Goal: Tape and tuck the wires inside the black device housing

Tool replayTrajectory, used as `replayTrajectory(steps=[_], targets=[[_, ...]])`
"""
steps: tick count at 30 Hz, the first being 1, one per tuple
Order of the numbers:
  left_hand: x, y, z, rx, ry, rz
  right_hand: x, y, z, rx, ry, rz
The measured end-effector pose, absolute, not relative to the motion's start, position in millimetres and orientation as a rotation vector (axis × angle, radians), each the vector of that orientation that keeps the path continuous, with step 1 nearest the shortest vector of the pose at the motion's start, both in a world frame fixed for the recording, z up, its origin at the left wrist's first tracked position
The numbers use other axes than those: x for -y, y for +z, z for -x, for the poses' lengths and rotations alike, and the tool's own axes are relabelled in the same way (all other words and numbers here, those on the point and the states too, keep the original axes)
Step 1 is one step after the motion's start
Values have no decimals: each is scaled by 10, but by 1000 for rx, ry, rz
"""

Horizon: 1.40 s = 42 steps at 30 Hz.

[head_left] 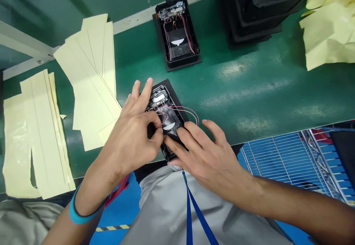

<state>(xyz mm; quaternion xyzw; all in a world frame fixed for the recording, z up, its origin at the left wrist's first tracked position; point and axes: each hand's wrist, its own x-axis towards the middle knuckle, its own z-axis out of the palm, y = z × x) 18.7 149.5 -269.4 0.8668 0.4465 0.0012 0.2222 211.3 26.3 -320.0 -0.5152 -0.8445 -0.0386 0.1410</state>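
A black open device case (167,116) with a circuit board and thin pink wires (185,110) lies on the green belt near the front edge. My left hand (133,132) rests on its left side, thumb and forefinger pinched on a wire inside while the other fingers stretch over the board. My right hand (202,152) lies on the case's near right corner, fingers flat and pressing down, the forefinger meeting the left thumb. A second identical case (177,34) sits farther back on the belt.
Yellowish paper sheets (91,74) lie spread at the left, more sheets (33,134) at the far left, and a crumpled pile (330,26) at the top right. Stacked black trays (255,12) stand at the back right. A blue wire rack (288,156) sits below the belt edge.
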Motion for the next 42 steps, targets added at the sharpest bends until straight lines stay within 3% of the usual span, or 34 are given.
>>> replayTrajectory(steps=[42], targets=[[-1209,-2703,-287,-1441,9,-2686,-286,-3193,-2112,2447,-96,1479]])
